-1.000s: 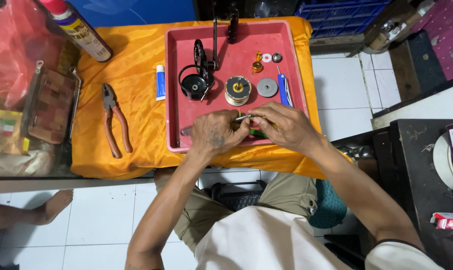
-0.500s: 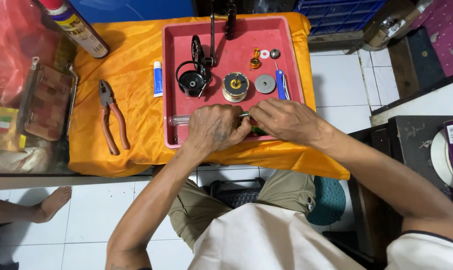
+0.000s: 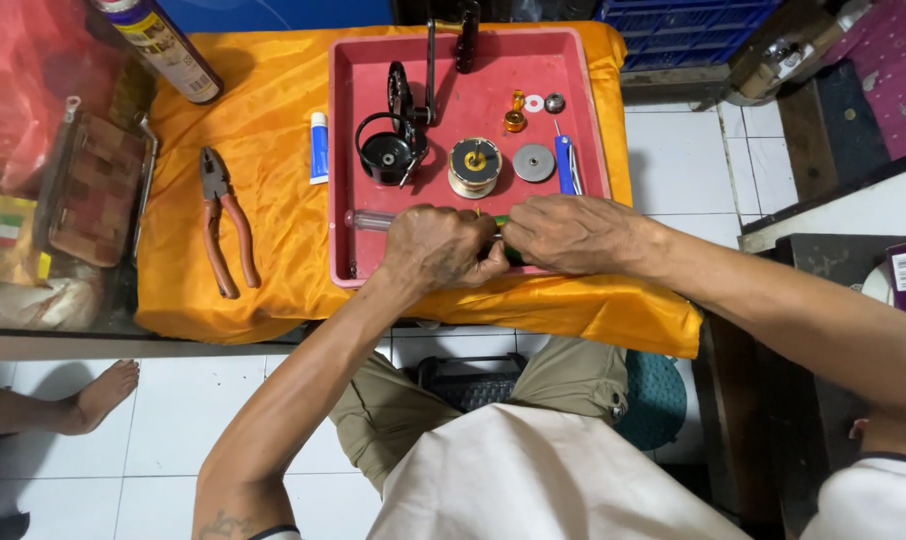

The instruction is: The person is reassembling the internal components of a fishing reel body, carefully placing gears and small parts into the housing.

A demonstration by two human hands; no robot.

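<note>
Orange cloth (image 3: 273,120) covers the table, white tiled floor below. I see the red tray (image 3: 593,100) sitting on it right of centre; its near rim is just behind both hands, so little free room there. Free room is left of the tray, apart from the pliers (image 3: 223,230) and a small white-blue tube (image 3: 319,147). Spray can (image 3: 163,45) far left. In the tray: black reel body (image 3: 393,140), spool (image 3: 474,166), grey disc (image 3: 534,162), blue-handled tool (image 3: 565,165). Left hand (image 3: 438,245) and right hand (image 3: 573,232) are both closed on a small green part (image 3: 505,240) at the tray's near edge, mostly hidden. A clear tube (image 3: 365,219) lies just left of the left hand.
</note>
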